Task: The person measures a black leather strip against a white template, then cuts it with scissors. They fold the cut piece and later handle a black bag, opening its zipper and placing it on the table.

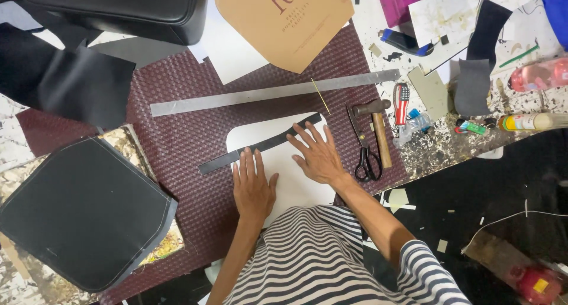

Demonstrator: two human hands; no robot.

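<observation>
The left hand (253,186) is laid flat, fingers extended and close together, on a white template sheet (299,184). The right hand (319,157) is likewise pressed flat (fingers spread), with its fingertips touching a black strip (260,145) lying diagonally across the sheet's upper edge. Nothing is gripped. Scissors (364,151) and a hammer (378,130) are positioned just beside the right hand.

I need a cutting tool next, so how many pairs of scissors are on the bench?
1: black scissors lie right of the right hand, beside the hammer. Clutter at the far edge may hide others.
</observation>
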